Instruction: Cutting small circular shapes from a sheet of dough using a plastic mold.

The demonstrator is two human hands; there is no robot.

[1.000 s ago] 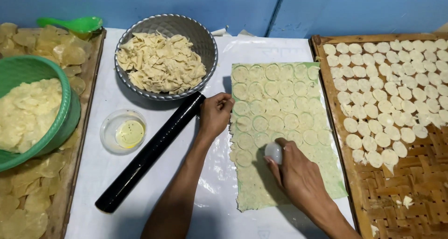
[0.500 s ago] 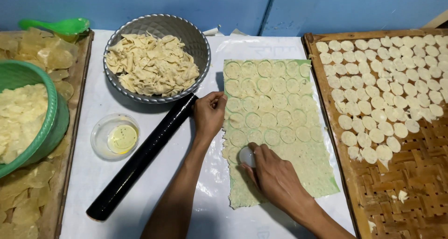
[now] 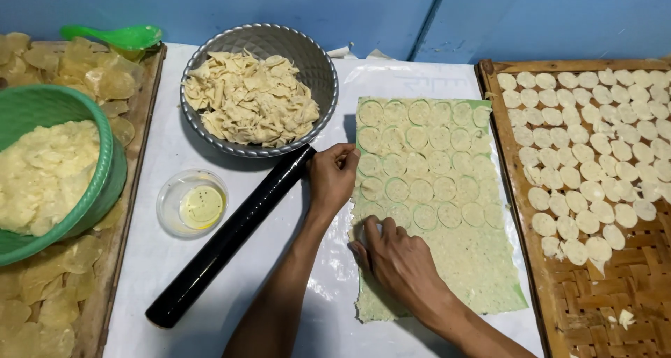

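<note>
A thin pale dough sheet point(image 3: 454, 267) lies on white plastic, its upper part stamped with rows of round cuts point(image 3: 419, 166). My right hand point(image 3: 398, 260) presses a small round cutter point(image 3: 369, 225), mostly hidden under the fingers, into the sheet's left edge just below the cut rows. My left hand point(image 3: 332, 176) rests with curled fingers on the sheet's left edge, next to the upper end of a black rolling pin point(image 3: 224, 249).
A metal bowl point(image 3: 327, 64) of dough scraps stands at the back. A small clear cup point(image 3: 192, 204) of yellow liquid sits left of the pin. A green basket point(image 3: 108, 169) and chips fill the left tray. The woven tray point(image 3: 594, 302) on the right holds several dough discs.
My right hand has moved left along the sheet with the cutter, from mid-row to the left edge. My left hand stays on the sheet's edge, its fingers more curled.
</note>
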